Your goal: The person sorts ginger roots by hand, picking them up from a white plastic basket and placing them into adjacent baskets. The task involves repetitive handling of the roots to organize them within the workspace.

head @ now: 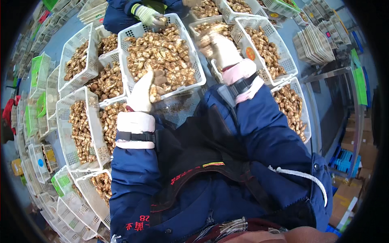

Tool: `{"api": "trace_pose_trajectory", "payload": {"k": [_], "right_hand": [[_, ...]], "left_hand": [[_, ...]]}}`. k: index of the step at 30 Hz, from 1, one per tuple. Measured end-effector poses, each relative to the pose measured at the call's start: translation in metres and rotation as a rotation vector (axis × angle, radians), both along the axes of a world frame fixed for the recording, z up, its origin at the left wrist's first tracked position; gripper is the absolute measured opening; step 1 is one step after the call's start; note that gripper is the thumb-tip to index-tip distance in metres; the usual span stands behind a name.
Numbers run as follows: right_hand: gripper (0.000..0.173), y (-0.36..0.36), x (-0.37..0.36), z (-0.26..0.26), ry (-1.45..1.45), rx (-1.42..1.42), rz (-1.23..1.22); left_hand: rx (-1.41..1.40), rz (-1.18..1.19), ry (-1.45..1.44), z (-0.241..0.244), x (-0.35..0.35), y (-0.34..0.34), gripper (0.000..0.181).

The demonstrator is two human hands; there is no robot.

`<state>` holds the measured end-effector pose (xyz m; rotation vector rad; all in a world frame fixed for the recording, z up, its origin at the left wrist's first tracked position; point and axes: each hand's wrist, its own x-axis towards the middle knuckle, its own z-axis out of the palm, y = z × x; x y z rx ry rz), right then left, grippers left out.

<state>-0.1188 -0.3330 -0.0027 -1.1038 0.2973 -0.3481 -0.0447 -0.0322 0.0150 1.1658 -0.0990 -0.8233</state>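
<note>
A white plastic crate filled with knobbly brown-and-cream pieces, perhaps mushrooms or tubers, lies before me. My left hand, in a white glove with brown fingertips, reaches over its near left corner. Some pieces are between or beside its fingers; whether it grips them is unclear. To the right of that crate, my right hand, gloved too, is blurred above another crate of the same pieces, and its hold cannot be made out. A co-worker's gloved hand touches a piece at the far edge of the middle crate.
More filled crates stand at the left and right. Stacked white crates stand at the upper right, near a metal frame. Cardboard boxes lie at the lower right. A co-worker's sleeve is at the top.
</note>
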Motion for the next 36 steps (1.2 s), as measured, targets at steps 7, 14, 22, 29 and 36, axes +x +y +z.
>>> {"api": "trace_pose_trajectory", "payload": {"k": [7,14,22,29,36], "right_hand": [[0.032,-0.121,-0.056,0.004,-0.05,0.462,-0.621],[0.05,-0.009,0.015,-0.024,0.4,-1.28,0.371],[0.059,0.081,0.075,-0.102,0.526,-1.822,0.828],[0.044,0.094,0.092,-0.138,0.628,-2.016,0.85],[0.042,0.064,0.088,-0.126,0.665,-1.606,0.61]], "left_hand": [[-0.291,0.165,0.167,-0.029,0.031,0.007,0.029],[-0.111,0.406,0.066,-0.028,0.03,0.001,0.044],[-0.106,0.501,0.062,-0.018,0.039,0.009,0.022],[-0.139,0.523,0.118,-0.026,0.042,0.014,0.045],[-0.131,0.508,0.073,-0.023,0.04,0.015,0.043]]}}
